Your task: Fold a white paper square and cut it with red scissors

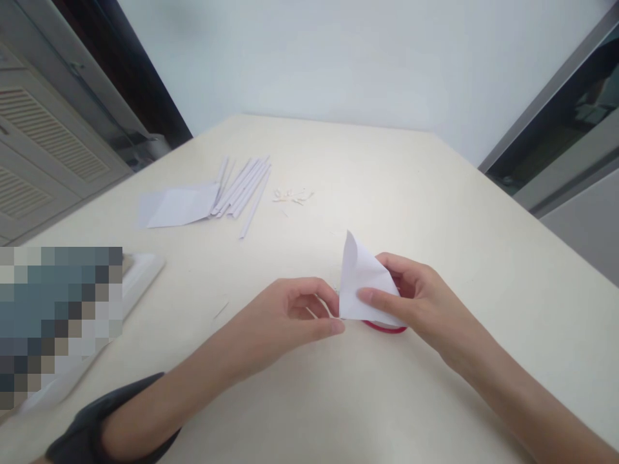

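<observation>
A small folded sheet of white paper point(360, 280) stands up between my two hands in the middle of the cream table point(435, 212). My left hand point(285, 319) pinches the paper's lower left edge between thumb and curled fingers. My right hand point(416, 299) grips the paper's right side, thumb across its face. Under the right hand a thin red curved object point(387, 328) shows at the paper's bottom edge; what it is I cannot make out.
Several rolled white paper sticks point(244, 187) lie at the back left beside a flat white sheet point(176, 206). Small paper scraps point(293, 195) lie behind the hands. A white flat object point(140, 274) sits at the left edge, next to a blurred-out patch.
</observation>
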### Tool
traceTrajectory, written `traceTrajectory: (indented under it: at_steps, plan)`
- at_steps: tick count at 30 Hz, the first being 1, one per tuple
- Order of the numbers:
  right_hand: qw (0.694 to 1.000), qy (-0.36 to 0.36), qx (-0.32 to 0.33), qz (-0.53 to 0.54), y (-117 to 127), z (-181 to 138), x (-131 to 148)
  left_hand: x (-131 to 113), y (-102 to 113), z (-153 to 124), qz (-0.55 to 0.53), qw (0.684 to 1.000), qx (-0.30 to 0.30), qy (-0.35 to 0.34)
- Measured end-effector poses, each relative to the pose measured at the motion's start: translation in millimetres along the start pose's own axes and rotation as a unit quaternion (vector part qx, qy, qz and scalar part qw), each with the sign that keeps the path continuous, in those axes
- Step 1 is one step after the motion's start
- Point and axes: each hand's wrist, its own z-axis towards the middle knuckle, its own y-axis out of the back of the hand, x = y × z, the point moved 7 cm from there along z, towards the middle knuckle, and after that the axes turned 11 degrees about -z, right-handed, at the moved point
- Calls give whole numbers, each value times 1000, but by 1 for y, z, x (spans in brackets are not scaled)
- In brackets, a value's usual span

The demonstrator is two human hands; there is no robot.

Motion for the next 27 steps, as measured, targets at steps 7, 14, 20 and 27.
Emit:
traceTrajectory:
  at_steps: [7,14,20,27]
  plan:
    - [1000,11,-10,-9,1,3,-1,-7,-1,-5,23,1000,-15,-1]
    - [1000,11,-7,-6,1,0,1,-9,1,-4,56,998,-28,-23]
    - [1000,15,-1,-9,-1,-2,1,-10,1,-4,71,996,-31,-32]
    - [1000,15,-9,-1,0,0,1,-13,1,-6,84,995,-24,-39]
